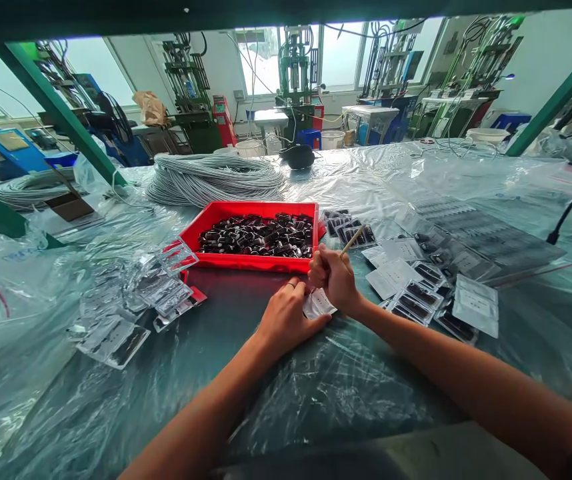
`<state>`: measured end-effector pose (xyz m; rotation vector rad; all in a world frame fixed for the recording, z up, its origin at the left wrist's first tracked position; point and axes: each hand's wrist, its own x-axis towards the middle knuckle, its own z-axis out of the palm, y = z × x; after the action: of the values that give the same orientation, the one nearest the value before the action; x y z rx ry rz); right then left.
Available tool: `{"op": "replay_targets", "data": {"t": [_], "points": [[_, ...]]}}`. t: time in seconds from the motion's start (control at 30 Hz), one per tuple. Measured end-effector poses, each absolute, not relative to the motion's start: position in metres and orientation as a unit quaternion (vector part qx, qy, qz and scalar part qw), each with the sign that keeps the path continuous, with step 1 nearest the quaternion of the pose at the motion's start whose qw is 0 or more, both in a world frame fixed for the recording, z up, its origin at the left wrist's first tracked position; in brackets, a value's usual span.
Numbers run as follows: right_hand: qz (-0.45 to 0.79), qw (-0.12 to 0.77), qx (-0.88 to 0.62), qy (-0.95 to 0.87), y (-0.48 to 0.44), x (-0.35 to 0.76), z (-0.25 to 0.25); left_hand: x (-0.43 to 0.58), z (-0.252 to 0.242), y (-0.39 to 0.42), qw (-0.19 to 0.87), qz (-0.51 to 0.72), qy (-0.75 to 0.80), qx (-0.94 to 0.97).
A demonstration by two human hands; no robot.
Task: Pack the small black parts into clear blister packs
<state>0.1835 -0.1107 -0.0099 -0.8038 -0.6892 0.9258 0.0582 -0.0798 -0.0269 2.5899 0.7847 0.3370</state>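
My left hand [286, 312] rests on the table, thumb and fingers steadying a small clear plastic blister pack [319, 304] that lies between my hands. Wrapped round a thin wooden stick [353, 240], my right hand [335, 279] is closed just above the far right edge of that pack. The stick's upper end slants up to the right, while its lower end is hidden by the fist. Directly beyond my hands stands a red bin [251, 263] full of small black parts with metal ends [261, 235].
Blister packs holding dark pieces [416, 302] are heaped at right, beside a flat stack of clear trays [486, 230]. More clear packs [116, 337] lie at left. A coil of grey cable [211, 179] sits behind the bin. Green frame posts [61, 113] flank the plastic-covered table.
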Motion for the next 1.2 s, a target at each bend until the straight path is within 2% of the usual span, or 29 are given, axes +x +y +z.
{"op": "replay_targets", "data": {"t": [0.27, 0.47, 0.53, 0.73, 0.83, 1.0, 1.2], "points": [[0.440, 0.705, -0.426, -0.359, -0.110, 0.179, -0.014, 0.062, -0.027, -0.082, 0.196, 0.118, 0.312, 0.922], [0.582, 0.580, -0.424, -0.382, -0.135, 0.187, 0.007, 0.062, -0.028, -0.087, 0.175, 0.115, 0.330, 0.920], [0.584, 0.595, -0.419, -0.360, -0.137, 0.193, 0.013, 0.060, -0.027, -0.083, 0.184, 0.116, 0.316, 0.923], [0.489, 0.745, -0.335, -0.306, -0.134, 0.197, 0.017, 0.048, -0.019, -0.061, 0.200, 0.086, 0.204, 0.954], [0.476, 0.752, -0.330, -0.316, -0.133, 0.188, 0.008, 0.049, -0.017, -0.063, 0.205, 0.063, 0.217, 0.952], [0.451, 0.750, -0.352, -0.332, -0.125, 0.176, -0.007, 0.055, -0.023, -0.076, 0.241, 0.090, 0.242, 0.936], [0.360, 0.737, -0.419, -0.390, -0.122, 0.169, -0.020, 0.055, -0.029, -0.077, 0.249, 0.110, 0.233, 0.933]]}}
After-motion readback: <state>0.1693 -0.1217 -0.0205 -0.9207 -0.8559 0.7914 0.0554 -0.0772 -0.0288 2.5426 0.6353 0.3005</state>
